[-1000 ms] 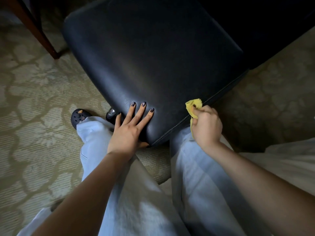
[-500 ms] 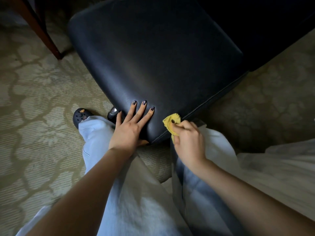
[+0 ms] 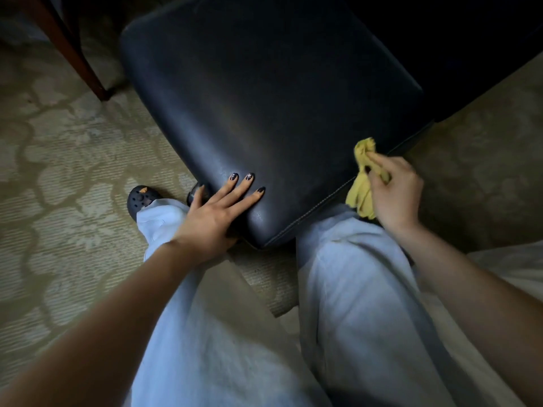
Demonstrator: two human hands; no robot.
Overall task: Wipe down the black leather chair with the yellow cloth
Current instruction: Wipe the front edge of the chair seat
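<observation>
Here, flat-fingered left hand (image 3: 217,214) steadies black leather chair (image 3: 264,107) near corner; right hand (image 3: 393,195) grasps bunched yellow cloth (image 3: 363,183), wiping side edge w/ it.

Loose pale-blue trousers (image 3: 205,333), dark perforated clog (image 3: 141,198) with orange charm (image 3: 143,189), dark-polished nails (image 3: 233,177) on left hand (image 3: 214,218)

**Black leather chair (image 3: 264,98) and yellow cloth (image 3: 363,183), up close**

Chair first: padded seat seen from above, smooth with a dull sheen, pale stitched seam along the near-right edge, rounded corner nearest the camera. Cloth next: small, scrunched up, pinched in the right hand (image 3: 393,192), top bunch right at that seam edge (touching or not, hard to tell), the rest dangling down beside the seat.
</observation>
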